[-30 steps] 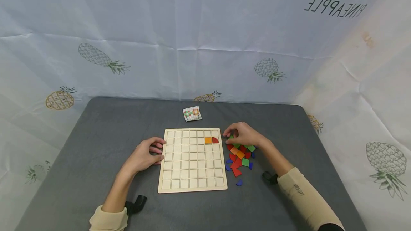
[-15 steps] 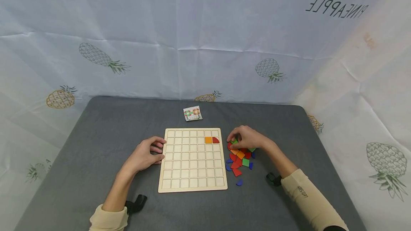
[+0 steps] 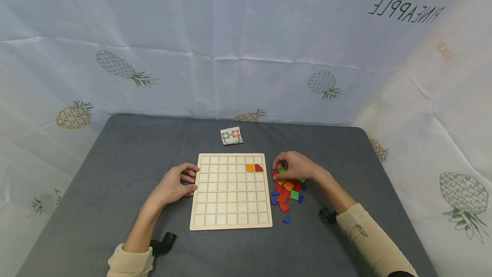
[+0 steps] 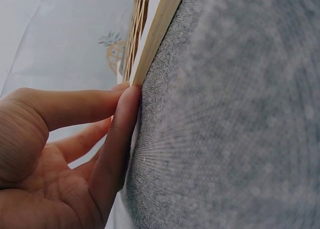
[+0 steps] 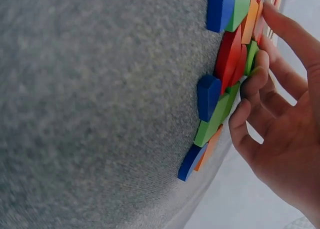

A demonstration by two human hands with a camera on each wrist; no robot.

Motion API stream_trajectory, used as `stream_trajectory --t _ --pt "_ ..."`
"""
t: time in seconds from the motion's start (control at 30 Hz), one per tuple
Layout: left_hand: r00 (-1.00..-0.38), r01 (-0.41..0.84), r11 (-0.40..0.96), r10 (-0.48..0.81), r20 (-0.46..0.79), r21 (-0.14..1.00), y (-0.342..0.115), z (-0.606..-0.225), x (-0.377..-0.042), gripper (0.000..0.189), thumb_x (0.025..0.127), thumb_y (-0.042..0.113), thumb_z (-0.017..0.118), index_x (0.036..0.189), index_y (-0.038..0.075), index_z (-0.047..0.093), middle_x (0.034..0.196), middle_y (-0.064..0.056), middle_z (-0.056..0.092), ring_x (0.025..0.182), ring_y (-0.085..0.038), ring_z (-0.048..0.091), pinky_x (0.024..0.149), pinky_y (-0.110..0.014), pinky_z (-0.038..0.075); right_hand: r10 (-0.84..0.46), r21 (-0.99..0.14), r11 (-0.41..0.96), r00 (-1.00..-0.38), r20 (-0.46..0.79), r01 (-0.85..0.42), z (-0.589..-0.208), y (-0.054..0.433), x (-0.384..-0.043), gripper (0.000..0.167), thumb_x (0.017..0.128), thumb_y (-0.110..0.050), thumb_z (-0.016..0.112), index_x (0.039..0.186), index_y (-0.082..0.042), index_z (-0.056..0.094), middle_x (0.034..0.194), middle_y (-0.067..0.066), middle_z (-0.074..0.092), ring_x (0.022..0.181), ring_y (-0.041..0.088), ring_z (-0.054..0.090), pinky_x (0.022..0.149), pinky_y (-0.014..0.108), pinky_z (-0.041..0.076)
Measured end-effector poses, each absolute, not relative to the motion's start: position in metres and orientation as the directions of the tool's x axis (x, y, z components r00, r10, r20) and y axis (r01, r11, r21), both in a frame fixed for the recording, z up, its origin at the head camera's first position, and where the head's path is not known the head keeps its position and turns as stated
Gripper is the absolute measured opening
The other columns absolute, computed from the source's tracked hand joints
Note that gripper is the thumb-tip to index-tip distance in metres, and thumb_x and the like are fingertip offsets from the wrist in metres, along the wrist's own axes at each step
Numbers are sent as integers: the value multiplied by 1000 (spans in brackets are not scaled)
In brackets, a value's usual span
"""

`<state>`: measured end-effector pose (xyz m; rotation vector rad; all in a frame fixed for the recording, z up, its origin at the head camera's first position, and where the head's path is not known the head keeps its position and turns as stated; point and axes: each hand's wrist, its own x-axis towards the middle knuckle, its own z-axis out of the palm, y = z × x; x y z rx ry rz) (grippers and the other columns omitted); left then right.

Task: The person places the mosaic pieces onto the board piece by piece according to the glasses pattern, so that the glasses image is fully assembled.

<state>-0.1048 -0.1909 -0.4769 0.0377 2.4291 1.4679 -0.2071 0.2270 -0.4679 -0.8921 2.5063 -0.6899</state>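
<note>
While the left hand (image 3: 173, 186) has its thumb and fingers apart, just touching the gridded board's left edge (image 3: 193, 202), the right hand (image 3: 295, 165) is curled over the colored pieces (image 3: 285, 195). They're right under its fingertips, green showing between, but can't tell if it's pinching one.

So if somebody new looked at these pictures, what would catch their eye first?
Probably the bright heap of red, orange, green and blue pieces just right of the board, with the right hand reaching into it. Next, the pale gridded board mid-table, where an orange square and a red rounded piece sit side by side near the far right corner.
</note>
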Motion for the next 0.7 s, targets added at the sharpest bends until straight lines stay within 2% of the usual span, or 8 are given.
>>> stream_trajectory --t 0.13,0.23,0.43,0.7 --pt "-953 -138 472 175 -246 871 -192 -477 -105 49 92 -6 79 139 -4 63 127 -24 62 107 -29 67 71 -32 68 -632 -516 712 -754 -177 -475 -470 224 -208 24 91 -42 88 97 -21 78 86 -7 66 67 4 51 60 20 44" --pt "-953 -140 470 175 -247 871 -192 -478 -105 49 92 -5 79 139 -4 63 127 -24 62 107 -29 67 71 -32 68 -617 -521 718 -768 -172 -460 -471 224 -210 22 92 -41 88 99 -22 79 85 -9 68 64 4 52 57 21 44" --pt "-954 -134 470 177 -242 872 -192 -480 -105 49 92 -5 79 139 -3 63 127 -23 62 107 -29 68 71 -32 68 -656 -627 652 -731 -186 -426 -471 231 -216 21 92 -23 88 110 -12 82 88 -3 72 59 5 53 58 22 48" --pt "-956 -128 481 173 -237 867 -192 -480 -105 48 92 -5 79 138 -2 64 125 -22 62 107 -29 68 71 -33 68 -688 -662 614 -702 -182 -430 -476 238 -221 24 91 -26 90 109 -12 81 91 -1 68 64 5 50 60 21 46"
